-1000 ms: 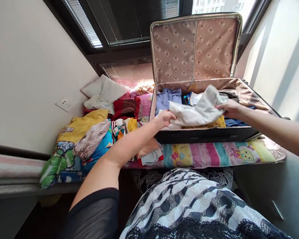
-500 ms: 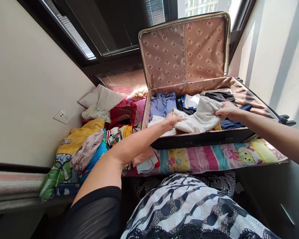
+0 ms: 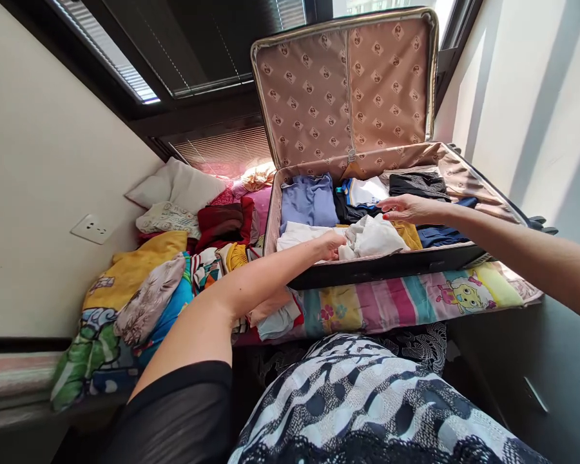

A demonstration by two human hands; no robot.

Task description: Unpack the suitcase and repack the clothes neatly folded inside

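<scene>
An open suitcase [image 3: 381, 265] with a patterned beige lining lies on a striped cartoon sheet [image 3: 406, 296], its lid propped up against the window. Inside lie folded clothes: a blue top [image 3: 309, 200], dark pieces and a yellow one. A crumpled white garment [image 3: 372, 237] rests near the front wall of the case. My left hand [image 3: 331, 243] is closed on its left edge. My right hand [image 3: 408, 207] hovers just above the garment with fingers stretched out, holding nothing.
A heap of loose clothes [image 3: 174, 270] covers the ledge left of the case, with a white pillow [image 3: 178, 187] behind it. A wall socket [image 3: 93, 229] is on the left wall. A black-and-white patterned cloth [image 3: 367, 399] lies over my lap.
The white garment, held up stretched between both hands, has come down into the suitcase and bunched up. My right hand has let go of it and lifted slightly.
</scene>
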